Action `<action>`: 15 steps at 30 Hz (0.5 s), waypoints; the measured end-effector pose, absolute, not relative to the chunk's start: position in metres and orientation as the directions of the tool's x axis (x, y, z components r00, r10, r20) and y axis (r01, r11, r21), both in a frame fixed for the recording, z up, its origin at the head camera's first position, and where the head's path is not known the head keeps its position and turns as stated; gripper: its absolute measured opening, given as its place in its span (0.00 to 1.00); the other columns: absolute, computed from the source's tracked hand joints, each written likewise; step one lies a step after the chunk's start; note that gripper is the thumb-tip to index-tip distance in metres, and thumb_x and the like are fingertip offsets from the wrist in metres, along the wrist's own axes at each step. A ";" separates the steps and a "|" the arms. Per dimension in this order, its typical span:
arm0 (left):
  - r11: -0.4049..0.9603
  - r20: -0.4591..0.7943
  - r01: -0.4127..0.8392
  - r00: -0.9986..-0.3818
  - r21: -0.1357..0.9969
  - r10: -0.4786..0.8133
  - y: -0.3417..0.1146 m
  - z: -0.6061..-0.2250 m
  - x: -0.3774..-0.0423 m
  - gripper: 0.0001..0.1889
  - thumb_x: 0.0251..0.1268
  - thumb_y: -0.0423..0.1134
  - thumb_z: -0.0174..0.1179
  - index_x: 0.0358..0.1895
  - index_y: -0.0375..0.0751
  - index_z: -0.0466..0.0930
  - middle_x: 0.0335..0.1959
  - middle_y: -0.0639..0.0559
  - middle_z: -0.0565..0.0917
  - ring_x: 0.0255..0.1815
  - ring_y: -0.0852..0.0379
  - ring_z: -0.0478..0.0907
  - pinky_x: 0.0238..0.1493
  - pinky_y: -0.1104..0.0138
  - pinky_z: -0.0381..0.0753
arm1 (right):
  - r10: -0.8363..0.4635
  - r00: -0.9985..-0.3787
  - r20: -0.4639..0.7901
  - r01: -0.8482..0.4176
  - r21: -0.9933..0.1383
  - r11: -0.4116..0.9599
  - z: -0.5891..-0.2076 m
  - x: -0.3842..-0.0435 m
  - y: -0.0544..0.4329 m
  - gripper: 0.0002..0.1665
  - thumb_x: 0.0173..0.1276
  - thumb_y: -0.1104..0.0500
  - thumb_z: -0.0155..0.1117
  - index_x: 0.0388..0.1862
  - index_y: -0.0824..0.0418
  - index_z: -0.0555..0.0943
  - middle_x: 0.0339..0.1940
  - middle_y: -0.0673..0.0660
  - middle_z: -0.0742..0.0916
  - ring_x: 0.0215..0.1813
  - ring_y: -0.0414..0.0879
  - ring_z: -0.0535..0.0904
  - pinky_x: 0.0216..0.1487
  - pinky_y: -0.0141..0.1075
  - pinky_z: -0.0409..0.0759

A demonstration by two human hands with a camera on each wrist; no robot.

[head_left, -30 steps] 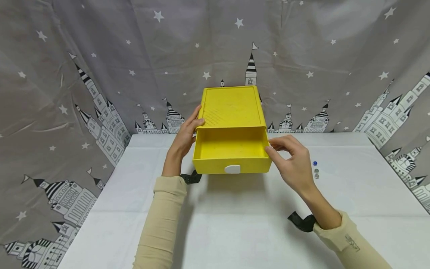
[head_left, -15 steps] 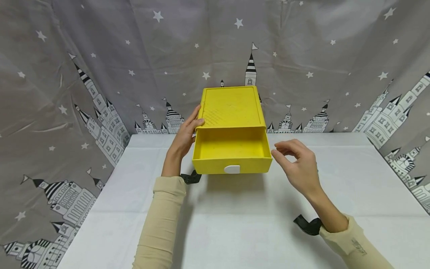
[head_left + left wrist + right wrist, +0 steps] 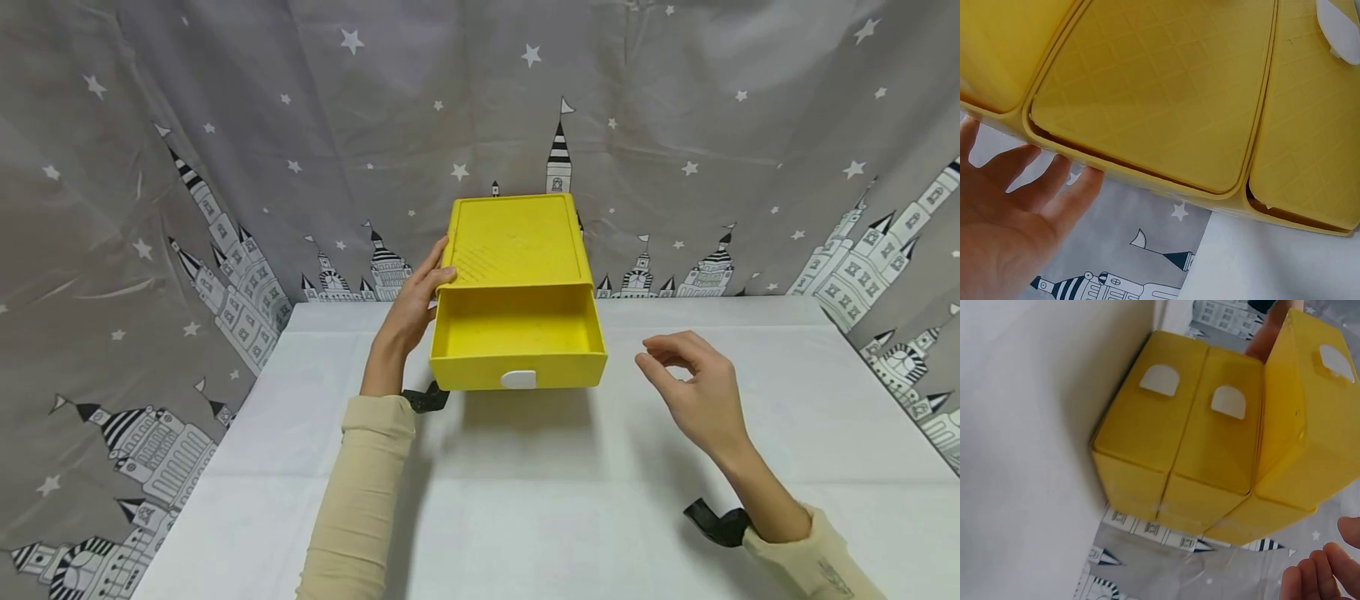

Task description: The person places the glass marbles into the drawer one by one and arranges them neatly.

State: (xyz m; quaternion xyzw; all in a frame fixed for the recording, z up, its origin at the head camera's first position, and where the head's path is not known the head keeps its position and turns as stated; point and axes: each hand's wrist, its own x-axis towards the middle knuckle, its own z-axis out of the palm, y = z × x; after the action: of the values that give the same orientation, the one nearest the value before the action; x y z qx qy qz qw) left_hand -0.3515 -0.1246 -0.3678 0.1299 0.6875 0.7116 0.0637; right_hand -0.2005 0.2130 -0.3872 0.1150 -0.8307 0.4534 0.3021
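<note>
A yellow plastic drawer unit (image 3: 517, 237) stands at the back of the table, its top drawer (image 3: 465, 373) pulled partly out. White tab handles mark the drawer fronts, and the right wrist view shows the middle drawer (image 3: 1210, 447) and bottom drawer (image 3: 1138, 422) pushed in. My left hand (image 3: 408, 312) holds the unit's left side, thumb on the top front corner; in the left wrist view its fingers (image 3: 1079, 194) lie along the side edge. To the right of the drawer, my right hand (image 3: 699, 392) hovers with loosely curved fingers, thumb and fingertips apart, nothing visible between them.
A white cloth (image 3: 525, 517) covers the table. Behind it hangs a grey curtain (image 3: 405, 100) printed with stars and castles. Dark straps (image 3: 716, 523) hang at both wrists.
My right hand has let go of the top drawer's right side and moved right and nearer; it now covers the small blue and silver discs. The left hand and drawer unit stay put.
</note>
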 end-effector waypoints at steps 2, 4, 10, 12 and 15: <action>-0.051 0.102 0.092 -0.958 0.994 0.268 -0.125 -0.368 -0.352 0.35 0.71 0.47 0.53 0.79 0.67 0.52 0.79 0.63 0.51 0.72 0.51 0.60 0.67 0.45 0.63 | 0.087 -0.793 0.603 -0.452 -0.679 0.578 -0.390 -0.199 0.218 0.08 0.61 0.71 0.69 0.39 0.70 0.85 0.34 0.56 0.84 0.37 0.34 0.76 0.44 0.22 0.74; -0.053 0.105 0.094 -0.958 0.994 0.267 -0.125 -0.369 -0.352 0.36 0.71 0.47 0.53 0.79 0.66 0.51 0.79 0.63 0.51 0.72 0.51 0.60 0.66 0.45 0.64 | 0.093 -0.795 0.599 -0.438 -0.674 0.596 -0.393 -0.197 0.224 0.08 0.60 0.71 0.69 0.39 0.70 0.85 0.34 0.56 0.84 0.37 0.33 0.76 0.44 0.22 0.73; -0.049 0.104 0.094 -0.959 0.994 0.263 -0.125 -0.370 -0.351 0.35 0.71 0.47 0.53 0.79 0.67 0.52 0.79 0.62 0.51 0.72 0.50 0.61 0.66 0.46 0.65 | 0.128 -0.788 0.602 -0.422 -0.680 0.600 -0.401 -0.188 0.243 0.09 0.59 0.72 0.70 0.40 0.69 0.86 0.35 0.56 0.84 0.38 0.30 0.76 0.43 0.21 0.72; -0.052 0.105 0.094 -0.959 0.994 0.263 -0.125 -0.370 -0.351 0.35 0.71 0.47 0.53 0.78 0.68 0.53 0.79 0.62 0.52 0.71 0.50 0.62 0.66 0.46 0.66 | 0.140 -0.785 0.603 -0.414 -0.681 0.604 -0.403 -0.184 0.250 0.10 0.59 0.72 0.70 0.40 0.69 0.86 0.35 0.54 0.84 0.38 0.29 0.76 0.44 0.19 0.71; -0.056 0.110 0.099 -0.959 0.994 0.261 -0.126 -0.370 -0.351 0.35 0.71 0.47 0.53 0.78 0.68 0.53 0.79 0.61 0.52 0.71 0.50 0.62 0.65 0.46 0.66 | 0.154 -0.791 0.592 -0.387 -0.680 0.623 -0.406 -0.178 0.259 0.09 0.60 0.72 0.70 0.41 0.69 0.86 0.35 0.50 0.84 0.38 0.29 0.76 0.44 0.19 0.71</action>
State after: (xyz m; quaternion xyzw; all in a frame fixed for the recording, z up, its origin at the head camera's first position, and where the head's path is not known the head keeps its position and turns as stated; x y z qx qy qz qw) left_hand -0.3508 -0.1257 -0.3705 0.1315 0.6846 0.7147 0.0569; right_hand -0.1783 0.2590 -0.4056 0.0690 -0.8439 0.4284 0.3155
